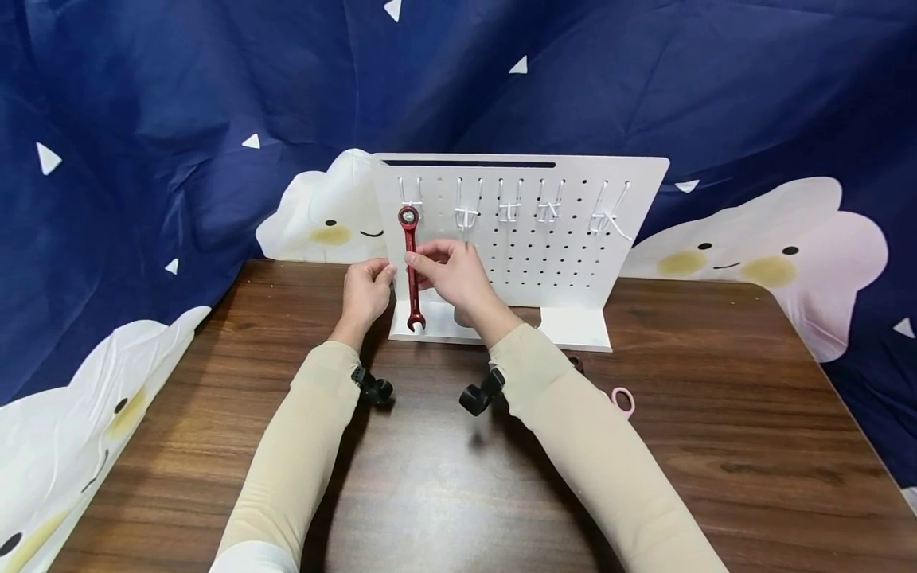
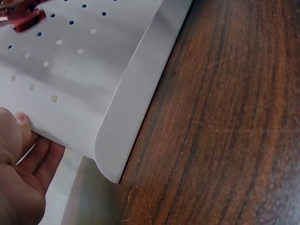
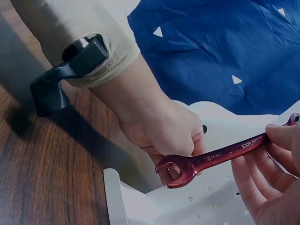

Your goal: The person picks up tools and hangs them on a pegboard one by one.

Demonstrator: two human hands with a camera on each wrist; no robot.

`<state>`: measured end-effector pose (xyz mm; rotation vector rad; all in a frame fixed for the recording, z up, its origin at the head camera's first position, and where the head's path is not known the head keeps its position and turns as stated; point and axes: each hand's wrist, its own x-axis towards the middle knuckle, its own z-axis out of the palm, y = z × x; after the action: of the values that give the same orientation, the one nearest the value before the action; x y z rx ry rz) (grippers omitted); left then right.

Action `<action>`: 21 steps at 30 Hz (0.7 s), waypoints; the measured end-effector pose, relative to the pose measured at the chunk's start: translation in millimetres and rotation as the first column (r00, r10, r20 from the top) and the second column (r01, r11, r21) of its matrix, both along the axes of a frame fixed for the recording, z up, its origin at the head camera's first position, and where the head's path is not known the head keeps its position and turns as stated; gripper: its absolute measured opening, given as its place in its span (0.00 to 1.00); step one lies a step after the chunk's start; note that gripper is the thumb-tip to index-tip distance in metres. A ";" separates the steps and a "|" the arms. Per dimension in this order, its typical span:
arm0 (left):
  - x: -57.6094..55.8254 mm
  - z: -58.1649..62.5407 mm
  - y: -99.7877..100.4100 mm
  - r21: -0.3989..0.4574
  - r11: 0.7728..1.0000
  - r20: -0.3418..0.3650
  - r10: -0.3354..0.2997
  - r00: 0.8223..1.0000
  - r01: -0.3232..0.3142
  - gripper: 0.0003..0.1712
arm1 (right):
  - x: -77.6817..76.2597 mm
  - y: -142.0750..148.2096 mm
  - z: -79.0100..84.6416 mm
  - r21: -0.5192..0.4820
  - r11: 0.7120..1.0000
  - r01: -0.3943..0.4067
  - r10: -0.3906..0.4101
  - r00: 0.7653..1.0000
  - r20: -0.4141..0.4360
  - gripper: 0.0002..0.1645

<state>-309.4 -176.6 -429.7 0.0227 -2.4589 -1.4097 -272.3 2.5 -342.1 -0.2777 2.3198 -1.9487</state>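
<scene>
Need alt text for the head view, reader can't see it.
A person's right hand holds a red wrench, open end down, in front of a white pegboard while the left hand grips the board's left edge. White wire hooks line the board, which stands on a brown table before a blue cloud-print backdrop.

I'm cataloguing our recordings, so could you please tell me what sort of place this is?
Probably an improvised indoor tabletop workspace: a brown wood-grain table, a white perforated metal-looking pegboard stand, and a navy cloud-patterned fabric backdrop behind.
</scene>
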 end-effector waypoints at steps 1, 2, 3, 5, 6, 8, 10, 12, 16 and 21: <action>0.0 -0.4 0.1 -0.005 1.000 0.000 0.001 1.000 -0.001 0.12 | -1.4 -0.1 -0.4 -0.003 1.000 0.005 -0.005 1.000 0.013 0.14; -0.2 -0.9 0.1 -0.008 1.000 -0.001 0.002 1.000 -0.002 0.12 | -2.8 -0.1 -0.9 -0.005 1.000 0.009 -0.008 1.000 0.023 0.14; -0.4 -1.4 0.0 -0.010 1.000 0.000 0.003 1.000 -0.003 0.12 | -4.4 -0.1 -1.4 -0.005 1.000 0.013 -0.013 0.999 0.033 0.15; -0.8 -1.8 -0.1 -0.007 1.000 0.002 0.004 1.000 -0.004 0.12 | -7.6 -0.1 -2.3 -0.001 1.000 0.021 -0.021 0.999 0.048 0.15; -1.0 -1.8 -0.4 -0.005 1.000 0.001 0.004 1.000 -0.004 0.12 | -9.5 -0.3 -3.0 -0.004 1.000 0.024 -0.024 0.998 0.052 0.15; -1.0 -1.5 -0.7 0.000 1.000 -0.002 0.004 1.000 -0.004 0.12 | -13.2 -0.2 -4.1 -0.015 1.000 0.024 -0.023 0.998 0.062 0.16; -0.8 -1.2 -0.5 0.008 1.000 0.001 -0.001 1.000 0.001 0.12 | -16.4 0.1 -4.9 -0.028 0.999 0.027 -0.025 0.997 0.074 0.16; -0.5 -1.1 -0.1 0.005 1.000 0.002 -0.002 1.000 0.002 0.12 | -19.6 0.1 -5.8 -0.044 0.999 0.032 -0.029 0.996 0.081 0.16; -1.1 -1.7 0.3 -0.009 1.000 -0.001 0.001 1.000 -0.001 0.13 | -25.5 -1.0 -6.7 -0.067 0.996 0.050 -0.044 0.995 0.088 0.17; -1.7 -2.3 0.2 -0.024 1.000 -0.005 0.009 1.000 -0.009 0.13 | -30.1 -3.8 -8.3 -0.078 0.995 0.069 -0.061 0.993 0.102 0.17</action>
<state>-311.1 -176.4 -432.1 0.0254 -2.4680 -1.3748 -302.4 -1.3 -350.4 -0.1098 2.2184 -2.0403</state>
